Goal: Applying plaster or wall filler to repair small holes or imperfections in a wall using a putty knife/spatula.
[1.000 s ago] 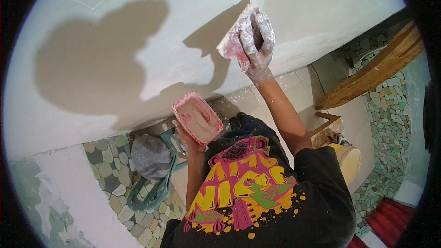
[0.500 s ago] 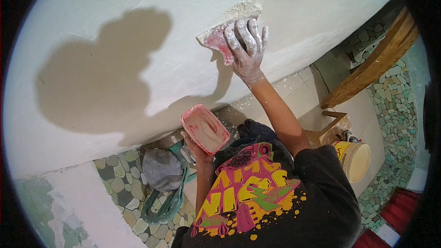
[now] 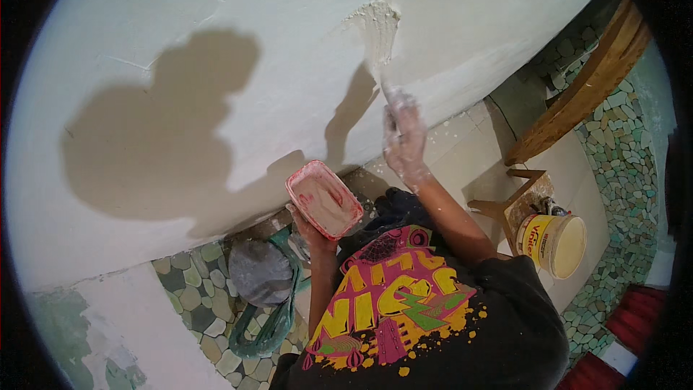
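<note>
My left hand [image 3: 312, 230] is wrapped round a red rectangular tub [image 3: 289, 189], tilted so that its inside shows. Wet, pale putty [image 3: 326, 204] coats the tub. Out by the white wall [image 3: 289, 43], my right hand [image 3: 406, 137] is smeared by motion and dusted white. It is closed on a putty spreader [image 3: 386, 85], which appears nearly edge-on and whitish, its tip near the wall. Just above the tip, a rough patch of fresh putty [image 3: 381, 25] runs down the wall in a streak.
A green hose [image 3: 263, 336] and a rounded grey object [image 3: 258, 272] lie at lower left on stone-patterned flooring. To my right stand a small wooden stool [image 3: 525, 198], a yellow-and-white bucket [image 3: 567, 245] and a curved wooden beam [image 3: 585, 94]. White specks dot the pale tiles [image 3: 455, 144].
My right hand has drawn down the wall with the spreader, from lying flat over the putty to below it. The patch now shows, with a streak. My left hand and the tub have hardly moved.
</note>
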Available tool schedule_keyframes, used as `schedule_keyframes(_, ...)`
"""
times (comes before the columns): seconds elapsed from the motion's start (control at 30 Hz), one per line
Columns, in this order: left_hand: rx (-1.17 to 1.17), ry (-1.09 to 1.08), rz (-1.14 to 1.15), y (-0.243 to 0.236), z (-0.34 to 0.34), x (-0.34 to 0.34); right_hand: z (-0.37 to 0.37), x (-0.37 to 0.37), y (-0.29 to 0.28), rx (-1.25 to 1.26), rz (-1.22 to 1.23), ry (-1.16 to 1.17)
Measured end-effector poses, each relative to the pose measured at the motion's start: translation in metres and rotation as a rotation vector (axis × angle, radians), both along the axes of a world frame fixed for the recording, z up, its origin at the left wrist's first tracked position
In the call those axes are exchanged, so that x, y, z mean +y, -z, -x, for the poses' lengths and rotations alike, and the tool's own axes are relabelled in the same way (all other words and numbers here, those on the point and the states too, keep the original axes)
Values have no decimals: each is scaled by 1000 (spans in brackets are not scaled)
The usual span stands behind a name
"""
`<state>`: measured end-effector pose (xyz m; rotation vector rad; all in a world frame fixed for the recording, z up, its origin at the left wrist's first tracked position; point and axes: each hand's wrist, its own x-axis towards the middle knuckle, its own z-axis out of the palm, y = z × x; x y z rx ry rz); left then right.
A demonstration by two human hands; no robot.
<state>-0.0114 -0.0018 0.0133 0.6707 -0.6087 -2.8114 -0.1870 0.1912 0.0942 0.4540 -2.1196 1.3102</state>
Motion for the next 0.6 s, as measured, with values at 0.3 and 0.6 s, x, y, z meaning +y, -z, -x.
schedule_keyframes(0.3,1,15,4,-6,-11,2,23,18,-104,-86,296,25)
schedule_keyframes(0.6,25,-71,-9,-10,-26,-1,6,-31,-112,-6,380,-5)
